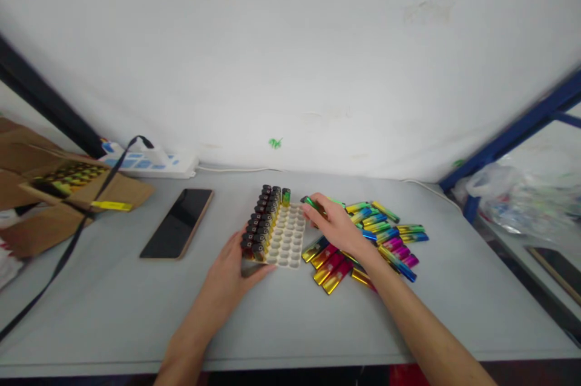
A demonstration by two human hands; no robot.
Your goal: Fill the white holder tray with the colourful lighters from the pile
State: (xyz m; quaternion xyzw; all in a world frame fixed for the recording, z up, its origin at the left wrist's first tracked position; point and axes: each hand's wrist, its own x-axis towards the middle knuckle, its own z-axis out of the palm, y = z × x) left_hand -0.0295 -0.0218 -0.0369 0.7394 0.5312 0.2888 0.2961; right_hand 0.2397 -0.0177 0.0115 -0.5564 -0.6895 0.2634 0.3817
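Note:
A white tray with rows of holes (290, 244) lies on the desk. Black-topped lighters (262, 222) stand upright in its left part, with a green one (285, 197) at the back of the neighbouring row. Around the tray's front left corner, my left hand (232, 271) grips it, thumb along the front edge. My right hand (336, 222) pinches a green lighter with a dark end (311, 201) beside the tray's back right corner. Under and beyond that hand spreads a loose pile of shiny lighters (333, 268) in gold, red, blue, green and purple.
Left of the tray lies a dark phone (179, 222). Farther left are an opened cardboard box (118, 189) holding yellow items, a black strap (82, 225) and a white power strip (181, 165). Clear plastic bags (512, 198) and another phone (558, 271) lie right, beyond a blue frame (512, 132).

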